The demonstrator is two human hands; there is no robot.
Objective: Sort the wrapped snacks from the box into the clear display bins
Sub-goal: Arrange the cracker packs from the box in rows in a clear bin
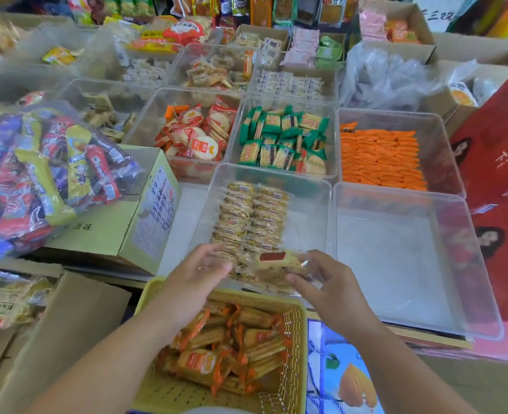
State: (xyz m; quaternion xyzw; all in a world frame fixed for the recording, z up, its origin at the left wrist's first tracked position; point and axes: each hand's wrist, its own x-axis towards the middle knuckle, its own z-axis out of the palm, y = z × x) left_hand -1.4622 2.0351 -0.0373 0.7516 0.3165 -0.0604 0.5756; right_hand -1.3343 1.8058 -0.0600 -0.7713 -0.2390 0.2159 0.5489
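Head view showed the right hand (333, 291) pinching a wrapped snack (279, 259) with a red label between thumb and fingers, just above the near edge of the clear bin (306, 216). The left hand (199, 270) lay with fingers fairly straight against the near end of the two rows of snacks (252, 216) in that bin. It gripped nothing that could be made out, though blur softened it. Below both wrists sat the yellow basket (294, 324), holding orange-wrapped packs. The likely trouble was the rows: the packets appeared to stand on edge, loosely packed, and a push from either hand while wedging the new one in could topple them or skew the line. The slick wrapper might also slip from so light a pinch and drop into the basket, or slide over into the neighbouring bin (396, 191).
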